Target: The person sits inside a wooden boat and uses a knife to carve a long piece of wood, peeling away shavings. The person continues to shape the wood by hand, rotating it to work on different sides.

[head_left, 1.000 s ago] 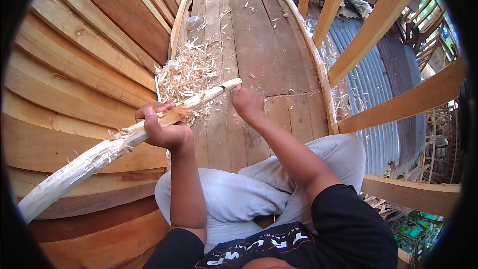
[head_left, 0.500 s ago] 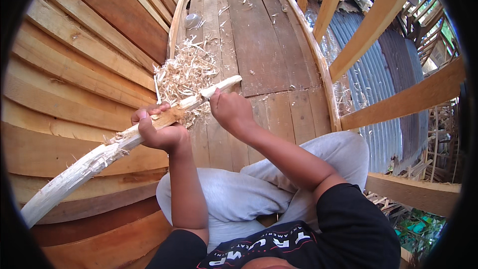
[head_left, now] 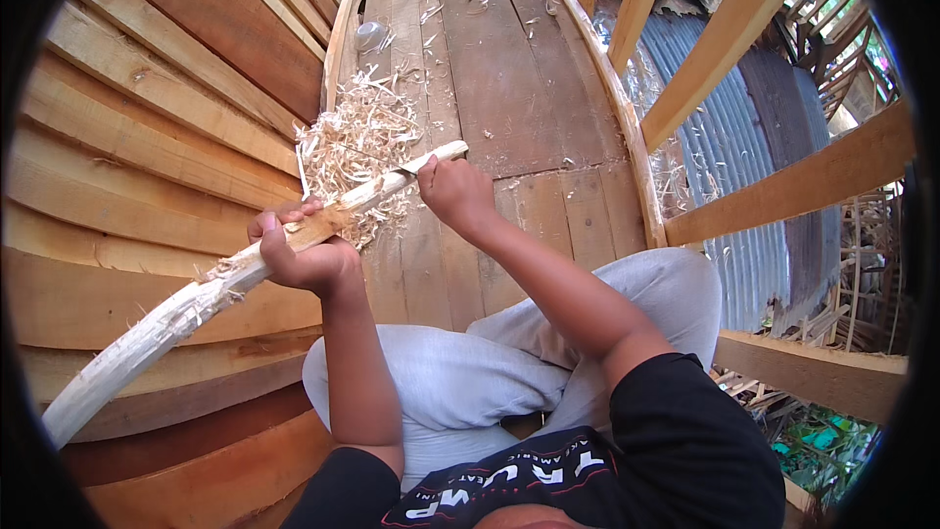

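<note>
A long pale wooden pole (head_left: 147,333), peeled and rough with splinters, slants from the lower left up toward the middle. My left hand (head_left: 308,260) grips it from below around the brownish stretch, thumb on the near side. Farther along, my right hand (head_left: 456,198) is a closed fist right beside the pole's slimmer far end. A thin dark knife blade (head_left: 404,171) shows between that fist and the pole, lying against the wood; its handle is hidden in the fist.
Curled wood shavings (head_left: 357,132) lie heaped on the plank floor (head_left: 509,69) beyond the pole. Behind them sits a small clear container (head_left: 371,36). A board wall (head_left: 147,137) stands close on the left, a wooden railing (head_left: 793,176) on the right, with corrugated metal sheets (head_left: 720,88) beyond it.
The whole view has shifted slightly. My right fist sits a little differently along the pole's far end, and the dark blade shows more plainly. The left hand keeps its grip.
</note>
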The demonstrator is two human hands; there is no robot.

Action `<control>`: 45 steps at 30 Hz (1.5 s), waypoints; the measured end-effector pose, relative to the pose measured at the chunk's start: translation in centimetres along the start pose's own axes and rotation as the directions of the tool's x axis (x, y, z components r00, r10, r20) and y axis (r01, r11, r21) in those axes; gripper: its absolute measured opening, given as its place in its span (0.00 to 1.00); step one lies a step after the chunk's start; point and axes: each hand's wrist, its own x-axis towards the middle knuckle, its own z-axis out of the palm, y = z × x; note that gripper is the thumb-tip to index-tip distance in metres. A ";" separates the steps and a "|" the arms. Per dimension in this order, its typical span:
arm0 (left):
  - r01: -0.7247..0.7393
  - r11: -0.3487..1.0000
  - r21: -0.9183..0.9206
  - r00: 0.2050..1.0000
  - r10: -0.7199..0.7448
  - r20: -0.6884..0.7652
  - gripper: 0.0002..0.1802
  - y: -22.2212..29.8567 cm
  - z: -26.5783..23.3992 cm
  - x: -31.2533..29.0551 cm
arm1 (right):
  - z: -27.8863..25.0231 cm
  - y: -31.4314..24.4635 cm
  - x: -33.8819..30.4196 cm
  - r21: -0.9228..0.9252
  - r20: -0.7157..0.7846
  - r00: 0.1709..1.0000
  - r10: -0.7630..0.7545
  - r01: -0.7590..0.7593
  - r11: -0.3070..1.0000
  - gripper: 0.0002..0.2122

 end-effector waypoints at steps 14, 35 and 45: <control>0.002 0.976 -0.219 0.899 0.094 0.427 0.08 -0.6 0.1 0.0 | 0.4 4.9 0.9 0.029 -0.090 0.989 0.118 -0.115 0.993 0.26; 0.040 0.972 -0.233 0.803 0.108 0.587 0.09 -0.5 -1.4 1.4 | -0.3 1.0 -0.4 -0.015 -0.033 0.996 0.086 -0.087 0.996 0.26; 0.099 0.963 -0.252 0.823 0.063 0.564 0.09 -0.7 -1.0 2.4 | 1.5 2.6 0.1 -0.125 -0.111 0.993 0.029 -0.043 0.991 0.27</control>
